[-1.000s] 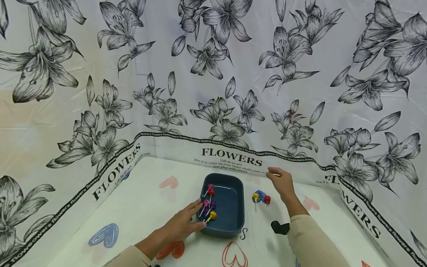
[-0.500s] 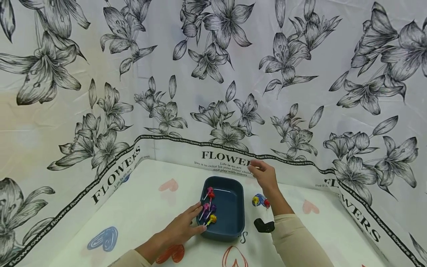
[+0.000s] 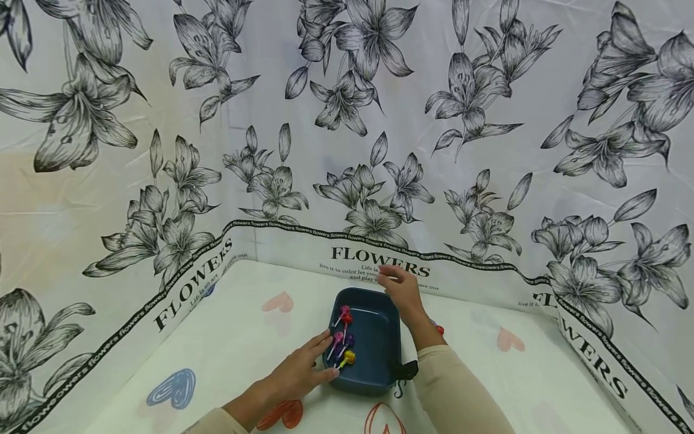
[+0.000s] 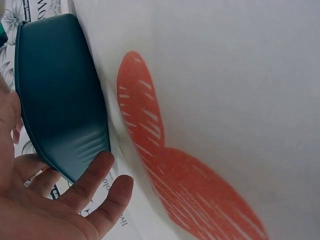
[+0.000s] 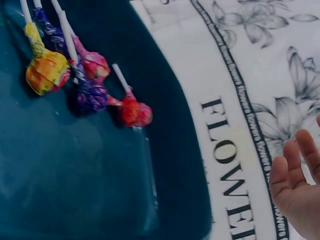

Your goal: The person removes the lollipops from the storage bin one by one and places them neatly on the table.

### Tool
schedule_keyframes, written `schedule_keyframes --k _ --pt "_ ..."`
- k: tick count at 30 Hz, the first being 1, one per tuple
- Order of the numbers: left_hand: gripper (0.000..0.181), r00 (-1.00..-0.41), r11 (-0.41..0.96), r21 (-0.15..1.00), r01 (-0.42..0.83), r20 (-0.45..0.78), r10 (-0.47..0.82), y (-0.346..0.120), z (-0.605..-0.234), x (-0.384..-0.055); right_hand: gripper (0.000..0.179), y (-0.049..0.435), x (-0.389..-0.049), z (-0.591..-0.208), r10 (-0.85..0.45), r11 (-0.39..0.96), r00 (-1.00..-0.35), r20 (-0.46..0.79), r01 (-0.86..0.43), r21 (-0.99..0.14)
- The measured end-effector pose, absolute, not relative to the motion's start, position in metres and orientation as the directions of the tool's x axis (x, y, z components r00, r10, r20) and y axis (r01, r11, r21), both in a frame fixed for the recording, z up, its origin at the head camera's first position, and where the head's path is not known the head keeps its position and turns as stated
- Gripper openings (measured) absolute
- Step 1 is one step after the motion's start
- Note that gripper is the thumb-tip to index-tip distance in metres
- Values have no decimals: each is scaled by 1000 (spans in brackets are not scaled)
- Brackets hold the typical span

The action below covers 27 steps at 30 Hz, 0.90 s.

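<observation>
Several wrapped lollipops [image 3: 349,358], pink, red, purple and yellow, lie along the left side inside a dark blue-green rectangular box [image 3: 374,381]. My left hand [image 3: 295,369] touches the box's outer left side with fingers and thumb spread; the left wrist view shows its fingers [image 4: 90,182] loosely extended by the box wall. My right hand [image 3: 403,295] is over the far right corner of the box. Its visible fingers [image 5: 280,175] are loosely bent and nothing shows in them; the rest of that hand is outside the right wrist view.
A red lollipop [image 3: 440,330] lies on the table right of the box, partly hidden by the right forearm. A black object [image 3: 405,369] sits at the right sleeve. Flower-printed cloth [image 3: 293,241] rises behind and beside the heart-patterned table cover [image 3: 228,325].
My right hand has moved left, from beyond the loose lollipops to the box's far right corner, and its forearm now covers the yellow one. My left hand stays at the box.
</observation>
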<state>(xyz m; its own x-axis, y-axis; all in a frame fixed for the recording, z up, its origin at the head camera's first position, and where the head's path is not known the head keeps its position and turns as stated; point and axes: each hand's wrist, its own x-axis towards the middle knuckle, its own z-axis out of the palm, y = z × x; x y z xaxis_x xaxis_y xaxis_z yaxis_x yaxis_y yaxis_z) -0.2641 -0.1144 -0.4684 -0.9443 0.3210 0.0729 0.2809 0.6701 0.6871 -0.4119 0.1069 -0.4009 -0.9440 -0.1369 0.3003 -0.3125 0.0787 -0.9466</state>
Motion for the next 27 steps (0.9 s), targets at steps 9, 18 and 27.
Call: schedule_keyframes --k 9,18,27 --pt "76 -953 667 705 240 39 301 -114 -468 -266 28 91 -415 -417 -183 114 -946 268 -292 -950" --pt "74 -946 647 716 264 59 320 -114 -469 -265 28 87 -417 -428 -224 132 -940 258 -292 -947" --pt "75 -950 665 703 251 47 309 -113 -470 -265 26 83 -424 -436 -250 158 -937 244 -289 -944"
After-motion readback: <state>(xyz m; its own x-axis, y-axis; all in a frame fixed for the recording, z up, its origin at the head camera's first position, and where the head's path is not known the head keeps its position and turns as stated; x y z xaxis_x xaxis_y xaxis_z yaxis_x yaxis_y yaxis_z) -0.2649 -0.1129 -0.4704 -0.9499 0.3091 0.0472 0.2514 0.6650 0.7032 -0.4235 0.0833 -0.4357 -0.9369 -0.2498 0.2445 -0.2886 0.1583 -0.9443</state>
